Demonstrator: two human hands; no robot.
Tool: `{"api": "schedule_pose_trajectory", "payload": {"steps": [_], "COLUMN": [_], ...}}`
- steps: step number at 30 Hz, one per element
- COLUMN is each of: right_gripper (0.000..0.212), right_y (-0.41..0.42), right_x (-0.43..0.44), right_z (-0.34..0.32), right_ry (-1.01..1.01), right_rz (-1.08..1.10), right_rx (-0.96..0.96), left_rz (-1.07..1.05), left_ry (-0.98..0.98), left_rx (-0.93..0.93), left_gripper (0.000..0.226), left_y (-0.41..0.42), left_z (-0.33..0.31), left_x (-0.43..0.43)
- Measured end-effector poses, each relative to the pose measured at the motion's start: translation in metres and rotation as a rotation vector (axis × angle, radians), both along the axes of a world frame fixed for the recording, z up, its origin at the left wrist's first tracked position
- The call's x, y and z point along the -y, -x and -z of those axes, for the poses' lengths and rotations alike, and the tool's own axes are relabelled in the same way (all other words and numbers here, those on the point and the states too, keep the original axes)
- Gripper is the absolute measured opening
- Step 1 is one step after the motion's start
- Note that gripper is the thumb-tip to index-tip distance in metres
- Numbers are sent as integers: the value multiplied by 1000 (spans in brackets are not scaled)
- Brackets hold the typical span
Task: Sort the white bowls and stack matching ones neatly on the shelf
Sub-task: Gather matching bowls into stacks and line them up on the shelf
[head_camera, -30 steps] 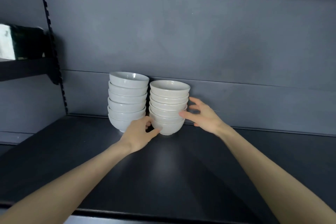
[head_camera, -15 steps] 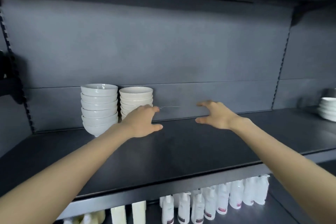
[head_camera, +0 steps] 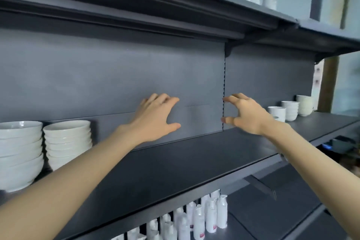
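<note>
**Hands leave the two built stacks and swing right toward the loose bowls**

Nearest, the shelf's [head_camera: 194, 161] front edge runs from lower left up to the right. Below it stands a row of white bottles [head_camera: 196, 220]. The middle of the shelf, from front edge to back panel, carries nothing, so the arms have open room to travel sideways.

A second ago both hands were pressed round the base of the right stack [head_camera: 68, 142]. Now they are off it, and the view has turned right. That stack and the left stack [head_camera: 19, 154] stand upright at the shelf's left end, just beside each other and close to the back panel. I judge these two are settled, so the work moves on.

The left hand [head_camera: 155, 117] hovers above the middle of the shelf with fingers loosely spread and thumb out, holding nothing. The right hand [head_camera: 247, 115] is further right, thumb and forefinger set well apart in a wide claw, also empty. It is level with the slotted upright [head_camera: 224, 93] in the back panel.

Farthest, at the right end, a group of unsorted white bowls [head_camera: 290, 108] sits well apart from both stacks. It is the likely next pick.

The upper shelf [head_camera: 136, 11] overhangs, so headroom is limited when bowls are lifted
</note>
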State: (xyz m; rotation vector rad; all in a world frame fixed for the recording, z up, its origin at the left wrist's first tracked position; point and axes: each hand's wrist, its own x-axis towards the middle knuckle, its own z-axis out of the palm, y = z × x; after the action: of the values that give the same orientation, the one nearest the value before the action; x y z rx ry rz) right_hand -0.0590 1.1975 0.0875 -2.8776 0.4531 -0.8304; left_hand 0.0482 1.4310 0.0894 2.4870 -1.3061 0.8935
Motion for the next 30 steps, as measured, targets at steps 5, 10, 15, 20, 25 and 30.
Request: {"api": "schedule_pose_trajectory", "payload": {"steps": [5,10,15,20,25,30], "right_gripper": [68,69,68,65,66,69], "right_y": [47,78,90,80,58,31], "right_x": [85,177,254,333,410,485], "right_z": [8,26,27,20,21,21], "right_ry": [44,42,45,56,44,32], "right_rz": [65,75,86,83,121,160], "right_rx": [-7,-77,-93,-70,-39,-92], "left_rz": [36,41,60,100,136,182], "left_ry": [24,-20,-39,-4,-1,1], "left_rx": [36,27,-3,37,89,47], "left_gripper": [70,75,75,71,69,68], "left_y": [30,60,70,60,34,-5], "left_z": [12,22,26,11,15,22], "left_x": [92,184,267,345,419,500]}}
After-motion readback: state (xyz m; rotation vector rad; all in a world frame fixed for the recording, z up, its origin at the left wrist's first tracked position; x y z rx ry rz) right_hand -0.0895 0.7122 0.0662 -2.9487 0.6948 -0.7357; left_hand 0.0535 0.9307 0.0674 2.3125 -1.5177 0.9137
